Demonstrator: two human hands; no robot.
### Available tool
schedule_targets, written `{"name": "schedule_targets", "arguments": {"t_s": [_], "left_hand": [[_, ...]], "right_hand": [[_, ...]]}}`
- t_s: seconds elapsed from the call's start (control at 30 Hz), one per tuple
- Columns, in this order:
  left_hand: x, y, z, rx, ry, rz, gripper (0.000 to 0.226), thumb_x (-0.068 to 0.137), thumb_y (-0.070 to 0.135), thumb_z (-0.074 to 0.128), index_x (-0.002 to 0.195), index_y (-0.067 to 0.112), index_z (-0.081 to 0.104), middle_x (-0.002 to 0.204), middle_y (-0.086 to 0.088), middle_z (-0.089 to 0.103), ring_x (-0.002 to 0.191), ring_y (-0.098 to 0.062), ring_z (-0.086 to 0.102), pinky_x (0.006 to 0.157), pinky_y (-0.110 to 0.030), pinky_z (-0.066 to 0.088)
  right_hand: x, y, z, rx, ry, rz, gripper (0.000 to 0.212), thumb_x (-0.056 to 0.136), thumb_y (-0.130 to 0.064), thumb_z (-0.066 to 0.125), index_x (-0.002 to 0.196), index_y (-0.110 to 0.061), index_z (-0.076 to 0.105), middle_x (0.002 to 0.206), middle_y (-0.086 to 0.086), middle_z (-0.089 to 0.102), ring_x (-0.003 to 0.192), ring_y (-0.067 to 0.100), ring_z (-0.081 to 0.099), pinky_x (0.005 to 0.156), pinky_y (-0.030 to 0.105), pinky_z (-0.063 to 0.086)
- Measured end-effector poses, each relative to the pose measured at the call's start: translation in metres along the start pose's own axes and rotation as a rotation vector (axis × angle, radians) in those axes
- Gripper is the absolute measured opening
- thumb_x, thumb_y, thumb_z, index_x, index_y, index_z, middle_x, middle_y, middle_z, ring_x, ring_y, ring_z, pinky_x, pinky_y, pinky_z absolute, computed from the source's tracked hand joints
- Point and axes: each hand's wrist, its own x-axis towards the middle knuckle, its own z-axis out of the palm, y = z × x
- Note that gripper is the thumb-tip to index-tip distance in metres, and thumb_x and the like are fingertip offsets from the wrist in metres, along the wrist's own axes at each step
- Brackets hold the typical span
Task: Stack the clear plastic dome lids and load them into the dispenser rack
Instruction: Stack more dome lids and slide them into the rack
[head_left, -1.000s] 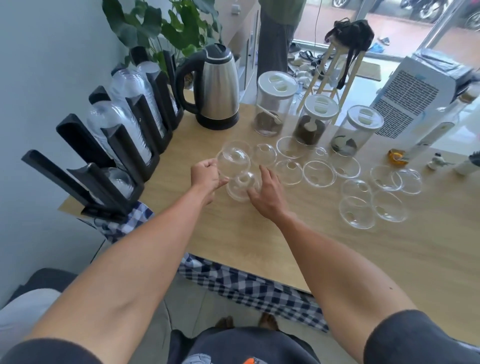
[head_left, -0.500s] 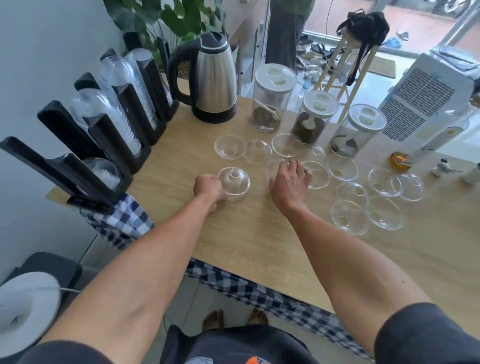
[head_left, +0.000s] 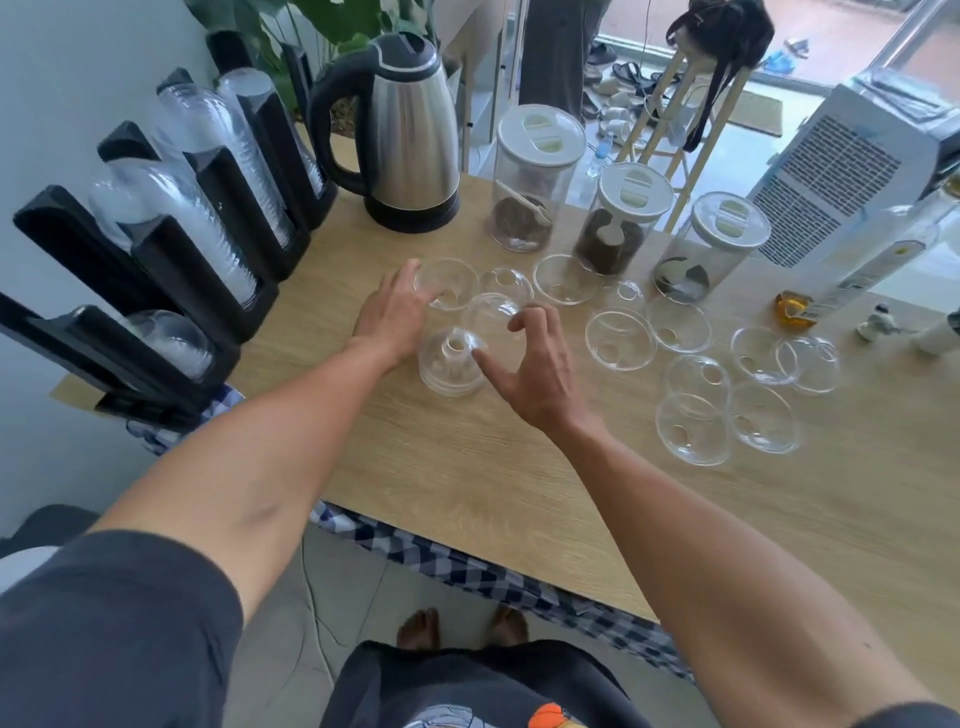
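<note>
The right hand (head_left: 535, 364) pinches one dome lid (head_left: 491, 317) just above the lid stack (head_left: 451, 371), which stands mid-table (head_left: 467, 467) with bare wood toward the near edge. The left hand (head_left: 392, 317) touches another lid (head_left: 449, 286); whether it grips is unclear. Ten loose lids (head_left: 693, 428) lie rightward. The rack (head_left: 171, 270) on the left edge holds four columns.

I can read no text anywhere here. The label on the clear bottle (head_left: 872, 260) at two o'clock is too blurred to make out.
</note>
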Motion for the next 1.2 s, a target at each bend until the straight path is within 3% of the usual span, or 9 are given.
{"name": "schedule_targets", "arguments": {"t_s": [0.1,0.2,0.33,0.43,0.6,0.73,0.8,0.93,1.2], "left_hand": [[0.012,-0.001,0.001,0.044,-0.046,0.048,0.031,0.101,0.015,0.058,0.129,0.02,0.069,0.158,-0.012,0.037,0.134,-0.039,0.044,0.101,-0.053,0.049],[0.014,-0.004,0.007,-0.011,-0.024,0.017,0.021,0.103,0.018,0.056,0.112,0.012,0.074,0.152,-0.014,0.045,0.129,-0.039,0.049,0.096,-0.051,0.051],[0.005,-0.014,0.003,-0.166,0.1,-0.048,0.025,0.107,0.022,0.048,0.12,0.016,0.069,0.126,-0.012,0.059,0.108,-0.036,0.06,0.081,-0.046,0.052],[-0.004,-0.021,-0.007,-0.287,0.203,-0.106,0.022,0.108,0.022,0.046,0.122,0.017,0.062,0.117,-0.011,0.064,0.103,-0.032,0.063,0.077,-0.041,0.05],[-0.016,-0.026,-0.02,-0.843,0.264,-0.374,0.033,0.106,0.011,0.043,0.136,0.023,0.05,0.104,-0.009,0.071,0.093,-0.023,0.072,0.081,-0.042,0.063],[-0.025,-0.017,-0.031,-1.3,0.191,-0.546,0.039,0.105,0.0,0.043,0.142,0.013,0.044,0.105,-0.014,0.068,0.087,-0.021,0.077,0.079,-0.036,0.065],[-0.031,-0.008,-0.037,-1.432,0.13,-0.584,0.038,0.105,-0.003,0.044,0.141,0.01,0.045,0.1,-0.014,0.068,0.087,-0.023,0.077,0.08,-0.036,0.064],[-0.046,0.003,-0.037,-1.434,-0.06,-0.563,0.035,0.104,-0.005,0.046,0.138,0.006,0.048,0.092,-0.015,0.069,0.089,-0.028,0.075,0.091,-0.045,0.059],[-0.059,0.015,-0.015,-1.217,-0.224,-0.531,0.034,0.098,-0.01,0.053,0.126,0.01,0.056,0.11,-0.024,0.071,0.077,-0.021,0.076,0.07,-0.032,0.063]], "right_hand": [[-0.003,-0.008,0.012,0.042,-0.109,-0.006,0.071,0.08,-0.035,0.087,0.132,0.0,0.052,0.127,0.016,0.059,0.113,0.027,0.059,0.097,0.031,0.049],[-0.004,-0.011,0.023,-0.007,-0.203,-0.003,0.079,0.08,-0.036,0.088,0.139,0.001,0.051,0.136,0.018,0.06,0.122,0.032,0.06,0.104,0.038,0.047],[0.0,-0.012,0.03,-0.04,-0.264,0.011,0.079,0.081,-0.039,0.086,0.141,0.0,0.053,0.141,0.016,0.058,0.125,0.034,0.059,0.105,0.04,0.046],[0.0,-0.011,0.035,-0.048,-0.293,0.046,0.081,0.081,-0.041,0.086,0.143,-0.002,0.052,0.142,0.015,0.056,0.124,0.035,0.059,0.106,0.043,0.048],[-0.007,-0.013,0.042,-0.02,-0.261,0.078,0.081,0.081,-0.039,0.087,0.144,-0.003,0.051,0.143,0.016,0.055,0.124,0.035,0.058,0.105,0.045,0.048],[-0.007,-0.019,0.039,0.034,-0.27,0.149,0.091,0.085,-0.048,0.08,0.155,-0.007,0.038,0.153,0.014,0.047,0.136,0.03,0.049,0.111,0.042,0.042],[-0.007,-0.023,0.034,0.09,-0.246,0.209,0.085,0.091,-0.049,0.071,0.158,-0.011,0.033,0.155,0.012,0.045,0.14,0.025,0.045,0.113,0.039,0.039],[0.0,-0.028,0.021,0.222,-0.123,0.361,0.06,0.101,-0.027,0.048,0.159,-0.015,0.037,0.159,0.007,0.045,0.146,0.018,0.04,0.12,0.036,0.032],[-0.002,-0.02,0.014,0.235,-0.194,0.381,0.061,0.095,-0.021,0.038,0.155,-0.016,0.046,0.158,0.005,0.05,0.147,0.018,0.041,0.124,0.038,0.031]]}}
